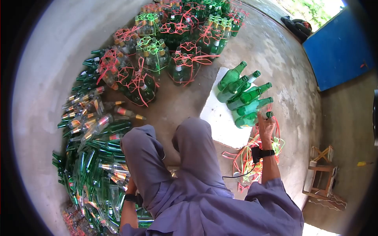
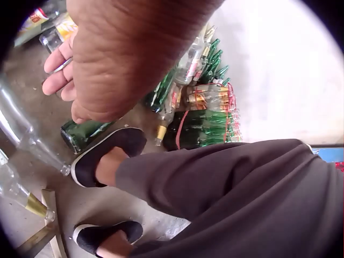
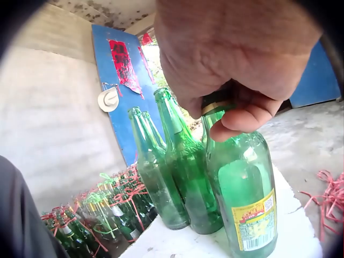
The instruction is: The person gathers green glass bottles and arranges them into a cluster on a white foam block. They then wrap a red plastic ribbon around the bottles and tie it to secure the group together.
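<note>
My right hand [image 1: 266,126] grips the neck of a green glass bottle [image 3: 242,177] with a yellow label. That bottle stands at the near end of a group of several green bottles [image 1: 236,90], all upright on a white board [image 1: 212,112]. In the right wrist view, thumb and fingers are curled round its top. Down beside my left leg, my left hand [image 2: 115,62] hangs over the floor with loosely bent fingers and nothing visible in them. A green bottle [image 2: 83,134] lies below it, and a labelled clear bottle [image 2: 51,37] is just beyond the fingertips.
Loose bottles [image 1: 90,157] lie heaped along the left wall. Bundles of bottles tied with red and green strips [image 1: 151,51] stand ahead. Tangled plastic strips [image 1: 246,161] lie near my right forearm. A wooden stool [image 1: 323,177] and a blue door [image 1: 338,47] are at the right.
</note>
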### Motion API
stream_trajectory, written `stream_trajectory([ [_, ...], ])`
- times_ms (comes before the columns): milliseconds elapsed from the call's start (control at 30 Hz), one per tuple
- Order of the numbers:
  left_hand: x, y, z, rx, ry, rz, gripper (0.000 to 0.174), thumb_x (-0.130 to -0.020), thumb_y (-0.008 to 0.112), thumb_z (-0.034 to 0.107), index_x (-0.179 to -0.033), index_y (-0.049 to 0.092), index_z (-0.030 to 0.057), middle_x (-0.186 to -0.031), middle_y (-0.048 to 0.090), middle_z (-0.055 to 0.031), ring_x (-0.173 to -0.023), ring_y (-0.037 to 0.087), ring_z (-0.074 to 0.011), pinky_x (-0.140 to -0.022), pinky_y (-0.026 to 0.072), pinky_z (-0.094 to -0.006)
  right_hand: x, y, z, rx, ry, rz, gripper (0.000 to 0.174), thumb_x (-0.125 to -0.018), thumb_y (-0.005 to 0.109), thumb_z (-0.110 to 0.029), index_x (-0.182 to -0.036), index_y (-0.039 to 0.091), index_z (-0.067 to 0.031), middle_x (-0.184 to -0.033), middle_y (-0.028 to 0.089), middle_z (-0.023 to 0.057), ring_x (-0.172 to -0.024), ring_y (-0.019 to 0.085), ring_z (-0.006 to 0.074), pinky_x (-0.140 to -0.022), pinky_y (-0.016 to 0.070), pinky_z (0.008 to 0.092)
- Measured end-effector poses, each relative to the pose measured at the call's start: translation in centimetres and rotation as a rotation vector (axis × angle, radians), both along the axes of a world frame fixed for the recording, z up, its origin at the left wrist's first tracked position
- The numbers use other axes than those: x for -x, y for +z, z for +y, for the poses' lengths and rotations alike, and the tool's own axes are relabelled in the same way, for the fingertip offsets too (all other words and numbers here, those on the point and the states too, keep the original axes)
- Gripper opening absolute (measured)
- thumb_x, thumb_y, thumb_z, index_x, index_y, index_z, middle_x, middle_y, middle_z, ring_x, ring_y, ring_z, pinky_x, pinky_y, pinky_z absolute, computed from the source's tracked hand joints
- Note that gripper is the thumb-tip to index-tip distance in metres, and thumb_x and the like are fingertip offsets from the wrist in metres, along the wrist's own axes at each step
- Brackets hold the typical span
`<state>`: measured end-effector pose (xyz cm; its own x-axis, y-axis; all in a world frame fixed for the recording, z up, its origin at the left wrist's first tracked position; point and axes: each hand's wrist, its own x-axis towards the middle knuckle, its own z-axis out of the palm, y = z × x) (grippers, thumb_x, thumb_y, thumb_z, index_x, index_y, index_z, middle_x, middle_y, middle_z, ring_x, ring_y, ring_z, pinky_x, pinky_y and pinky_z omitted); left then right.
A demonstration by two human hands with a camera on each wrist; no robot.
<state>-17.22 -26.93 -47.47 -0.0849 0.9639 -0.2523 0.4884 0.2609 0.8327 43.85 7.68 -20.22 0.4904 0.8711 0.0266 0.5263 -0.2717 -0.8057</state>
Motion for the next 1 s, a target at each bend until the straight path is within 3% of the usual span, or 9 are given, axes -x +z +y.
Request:
stream_trajectory([
  [200,-1.7,-5.5,-1.7,0.013,0.047,-0.078,0.025,-0.083,0.064,0.021,-0.092,0.069,-0.0018,-0.089,0.068,-0.0265,-0.087,0.066,-0.0446,-0.074,0.0524,-0.0489,-7.2,-8.3,0.7,-0.149,0.048,-0.109,0.037,-0.084,0.075,-0.034,-0.083,0.065,0.0022,-0.064,0.062,0.0057,-0.054,0.061,0.0154,-0.051,0.0482,0.0324],
  [267,-2.5,-5.0,0.9,0.037,0.147,-0.066,0.025,-0.083,0.064,0.022,-0.092,0.069,-0.0015,-0.090,0.068,-0.0264,-0.087,0.066,-0.0446,-0.074,0.0523,-0.0491,-5.2,-4.6,0.2,0.138,-0.005,-0.228,0.042,-0.084,0.076,-0.039,-0.090,0.067,0.0011,-0.071,0.066,0.0055,-0.059,0.063,0.0161,-0.053,0.0488,0.0321],
  [333,-1.5,-3.0,-2.4,0.136,0.098,0.095,0.026,-0.083,0.063,0.023,-0.091,0.070,-0.0001,-0.089,0.069,-0.0258,-0.087,0.066,-0.0447,-0.075,0.0515,-0.0500,-8.4,-7.3,1.1,0.314,0.013,-0.269,0.047,-0.084,0.076,-0.043,-0.103,0.068,-0.0002,-0.077,0.068,0.0067,-0.060,0.064,0.0157,-0.053,0.0489,0.0303],
  [467,-3.3,1.4,0.1,0.380,0.065,0.221,0.024,-0.083,0.058,0.022,-0.093,0.071,0.0042,-0.091,0.069,-0.0239,-0.089,0.065,-0.0437,-0.079,0.0498,-0.0507,-3.8,-5.1,-1.2,0.125,0.007,0.026,0.064,-0.086,0.074,-0.042,-0.131,0.057,0.0002,-0.106,0.069,0.0142,-0.071,0.068,0.0176,-0.056,0.0519,0.0287],
  [533,-3.6,3.0,1.0,0.431,0.061,0.242,0.024,-0.083,0.057,0.021,-0.094,0.070,0.0047,-0.092,0.069,-0.0234,-0.089,0.065,-0.0425,-0.080,0.0499,-0.0511,-4.2,-6.5,-1.5,0.045,-0.017,0.063,0.067,-0.082,0.077,-0.047,-0.127,0.058,-0.0007,-0.107,0.068,0.0082,-0.075,0.065,0.0179,-0.061,0.0558,0.0285],
  [600,-3.6,2.9,1.5,0.434,0.095,0.235,0.023,-0.083,0.057,0.021,-0.094,0.070,0.0049,-0.092,0.069,-0.0233,-0.089,0.066,-0.0423,-0.080,0.0502,-0.0510,-2.6,-5.0,-2.7,0.129,-0.004,0.063,0.088,-0.082,0.072,-0.056,-0.146,0.042,-0.0025,-0.138,0.056,0.0142,-0.093,0.065,0.0269,-0.077,0.0572,0.0356],
  [667,-3.2,2.9,3.1,0.426,0.118,0.230,0.023,-0.083,0.057,0.021,-0.094,0.070,0.0051,-0.092,0.069,-0.0232,-0.090,0.066,-0.0421,-0.081,0.0505,-0.0509,-3.8,-6.3,-3.9,0.087,0.018,0.097,0.093,-0.083,0.071,-0.056,-0.151,0.035,-0.0033,-0.143,0.051,0.0154,-0.095,0.065,0.0303,-0.079,0.0563,0.0376],
  [800,-2.3,2.9,6.7,0.331,0.285,0.228,0.023,-0.084,0.057,0.020,-0.093,0.069,0.0025,-0.091,0.069,-0.0241,-0.091,0.065,-0.0432,-0.082,0.0510,-0.0506,-2.4,-5.9,-6.3,0.195,-0.053,0.097,0.094,-0.085,0.069,-0.056,-0.152,0.032,-0.0018,-0.143,0.050,0.0174,-0.097,0.065,0.0333,-0.079,0.0553,0.0397],
  [1000,-0.2,1.8,14.0,0.254,0.455,0.259,0.041,-0.081,0.065,0.021,-0.116,0.059,0.0004,-0.106,0.066,-0.0269,-0.101,0.063,-0.0436,-0.086,0.0505,-0.0501,-4.1,-8.9,-9.7,0.355,0.004,0.150,0.077,-0.092,0.065,-0.049,-0.145,0.041,0.0005,-0.132,0.054,0.0155,-0.090,0.065,0.0274,-0.057,0.0462,0.0256],
])
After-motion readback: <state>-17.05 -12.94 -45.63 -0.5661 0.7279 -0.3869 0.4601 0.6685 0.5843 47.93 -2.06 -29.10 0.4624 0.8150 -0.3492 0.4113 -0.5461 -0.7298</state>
